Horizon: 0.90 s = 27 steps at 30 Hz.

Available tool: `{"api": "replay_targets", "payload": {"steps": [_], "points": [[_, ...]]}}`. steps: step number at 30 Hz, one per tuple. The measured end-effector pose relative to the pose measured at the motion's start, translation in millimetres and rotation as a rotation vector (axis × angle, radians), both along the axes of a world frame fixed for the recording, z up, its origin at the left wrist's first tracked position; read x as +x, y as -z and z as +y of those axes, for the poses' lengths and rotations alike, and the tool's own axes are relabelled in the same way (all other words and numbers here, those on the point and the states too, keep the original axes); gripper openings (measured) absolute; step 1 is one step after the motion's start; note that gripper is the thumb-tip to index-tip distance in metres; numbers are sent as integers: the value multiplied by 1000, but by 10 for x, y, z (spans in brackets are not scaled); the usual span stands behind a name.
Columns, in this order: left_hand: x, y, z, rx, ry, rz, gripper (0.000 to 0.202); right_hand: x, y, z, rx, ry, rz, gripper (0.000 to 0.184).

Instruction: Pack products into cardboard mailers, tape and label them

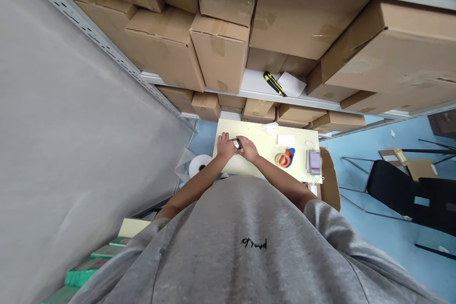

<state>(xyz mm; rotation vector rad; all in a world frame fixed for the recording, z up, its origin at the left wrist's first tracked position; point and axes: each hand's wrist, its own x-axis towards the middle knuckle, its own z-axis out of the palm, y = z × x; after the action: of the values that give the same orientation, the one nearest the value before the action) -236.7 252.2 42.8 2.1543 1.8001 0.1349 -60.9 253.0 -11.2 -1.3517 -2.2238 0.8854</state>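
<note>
1. Grey sweatshirt (249, 242) with a small dark stitched word on the chest, bare forearms reaching forward from the sleeves
2. Stack of green packets (85, 266) at lower left, partly hidden behind the left sleeve
3. Left hand (225, 146) and right hand (248, 149), close together, fingers curled inward: narrow grip from both sides on a silver metal cylinder (235, 143)
4. Silver metal cylinder, between the hands, above the left half of a pale yellow tabletop (260, 164); contact with the surface not discernible
5. On the tabletop, right of the hands: orange-and-blue tape dispenser (285, 157), white paper slip (286, 140), white scrap (270, 128) by the far edge, blurred pink-and-grey packet (314, 161)
6. Beside the tabletop: white roll (200, 165) at left, upright cardboard flap (329, 180) at right
7. Beyond: metal shelving upright (89, 33), packed cardboard boxes (221, 42), yellow-and-black utility knife (273, 83) just beside a white sheet (292, 83) on a shelf
8. Far right: black chair (395, 194) with metal legs, on a pale blue floor (356, 152)
</note>
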Motion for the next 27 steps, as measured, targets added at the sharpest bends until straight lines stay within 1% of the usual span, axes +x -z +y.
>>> {"api": "replay_targets", "payload": {"steps": [2,4,6,9,12,17,21,23,25,27], "points": [[43,13,43,-63,-27,42,32,-6,-1,-9,-4,3,-11,80],[79,31,76,-91,-47,94,33,-16,-12,-17,-5,21,-14,80],[114,48,95,-86,-43,139,33,-33,-32,-27,-15,36,-8,82],[170,66,104,-81,-20,172,33,-63,-74,-48,-63,9,6,82],[192,78,113,-87,-29,147,31,-85,-116,-66,-95,-2,-2,81],[97,108,136,-14,-47,13,27,-92,-163,-40,-81,53,-14,75],[28,119,107,34,-102,-112,39,-93,-178,16,-76,94,-49,67],[14,89,79,76,-104,-205,45,-86,-183,43,-88,120,-69,67],[-3,27,52,103,-115,-325,48,-72,-192,71,-104,137,-63,69],[-39,-61,34,76,-181,-478,50,-55,-203,102,-112,146,-30,70]]}}
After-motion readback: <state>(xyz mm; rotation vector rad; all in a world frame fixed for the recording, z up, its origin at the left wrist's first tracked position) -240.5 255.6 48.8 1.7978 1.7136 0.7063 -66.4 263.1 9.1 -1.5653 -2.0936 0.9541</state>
